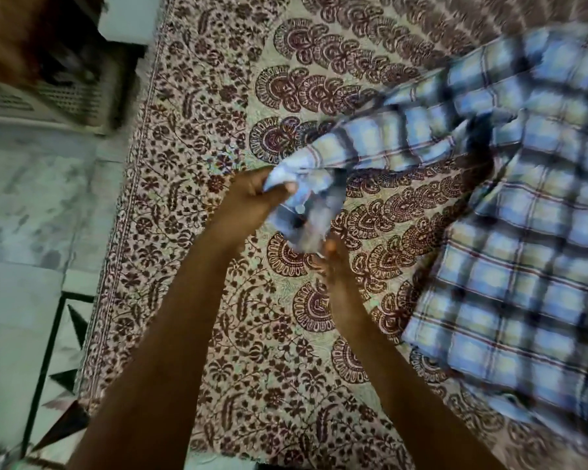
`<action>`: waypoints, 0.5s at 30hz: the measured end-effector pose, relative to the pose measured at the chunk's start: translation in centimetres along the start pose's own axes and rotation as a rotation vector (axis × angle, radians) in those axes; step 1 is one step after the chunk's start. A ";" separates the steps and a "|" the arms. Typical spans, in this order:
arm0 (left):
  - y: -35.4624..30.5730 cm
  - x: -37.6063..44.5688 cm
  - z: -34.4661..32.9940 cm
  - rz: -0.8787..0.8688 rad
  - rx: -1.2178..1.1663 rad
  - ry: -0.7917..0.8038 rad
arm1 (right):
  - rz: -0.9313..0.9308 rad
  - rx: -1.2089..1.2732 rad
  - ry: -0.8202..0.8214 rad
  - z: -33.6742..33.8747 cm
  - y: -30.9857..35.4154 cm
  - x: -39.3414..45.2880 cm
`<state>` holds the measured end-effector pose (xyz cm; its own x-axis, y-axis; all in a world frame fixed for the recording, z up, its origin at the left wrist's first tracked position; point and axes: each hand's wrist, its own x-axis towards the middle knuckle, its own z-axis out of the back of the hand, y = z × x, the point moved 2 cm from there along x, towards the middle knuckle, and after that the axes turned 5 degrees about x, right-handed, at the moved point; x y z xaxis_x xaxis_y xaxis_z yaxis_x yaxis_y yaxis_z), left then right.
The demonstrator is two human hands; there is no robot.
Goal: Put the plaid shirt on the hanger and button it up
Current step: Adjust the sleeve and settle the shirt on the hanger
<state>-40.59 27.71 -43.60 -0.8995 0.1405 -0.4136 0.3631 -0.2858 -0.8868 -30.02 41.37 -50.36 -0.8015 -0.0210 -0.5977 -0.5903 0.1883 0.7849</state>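
Both hands on a shirt sleeve

The left hand (252,195) grips the sleeve (370,144) end; the right hand (333,262) pinches its blurred cuff below. The shirt (523,232) lies on the printed sheet (218,96), at right.

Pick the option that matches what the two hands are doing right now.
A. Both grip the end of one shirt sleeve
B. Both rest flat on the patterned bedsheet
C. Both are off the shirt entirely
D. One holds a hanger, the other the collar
A: the left hand pinches the cuff end of the plaid shirt sleeve from above while the right hand holds the same bunched end from below; no hanger is in view.
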 end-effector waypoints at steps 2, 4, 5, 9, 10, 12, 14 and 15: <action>-0.5 -1.1 -0.9 0.084 -0.240 0.094 | -0.073 0.287 0.031 -0.1 0.4 0.2; 0.5 -1.3 -1.3 0.165 -0.341 0.126 | -0.023 0.416 -0.010 0.1 0.6 0.1; 1.5 -1.1 -1.2 0.210 -0.337 0.105 | 0.013 0.445 -0.098 0.3 0.6 0.1; 6.9 -0.1 -1.2 0.343 -0.037 -0.147 | 0.212 0.324 -0.549 1.8 -1.3 1.1; 7.8 0.0 -1.4 0.337 0.048 -0.189 | 0.258 0.238 -0.589 2.2 -1.9 1.3; 9.1 0.0 -2.0 0.279 0.250 -0.244 | 0.303 -0.022 -0.587 2.4 -2.8 1.5; 9.8 -0.4 -2.3 0.144 0.523 -0.327 | 0.359 -0.273 -0.522 2.2 -3.2 1.5; 10.2 -0.7 -2.5 0.059 0.611 -0.369 | 0.391 -0.366 -0.473 2.2 -3.3 1.5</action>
<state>-35.62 27.01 -52.87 -0.9453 -0.1907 -0.2647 0.3100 -0.7781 -0.5463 -29.04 42.84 -54.19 -0.8826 0.4241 -0.2029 -0.3289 -0.2486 0.9111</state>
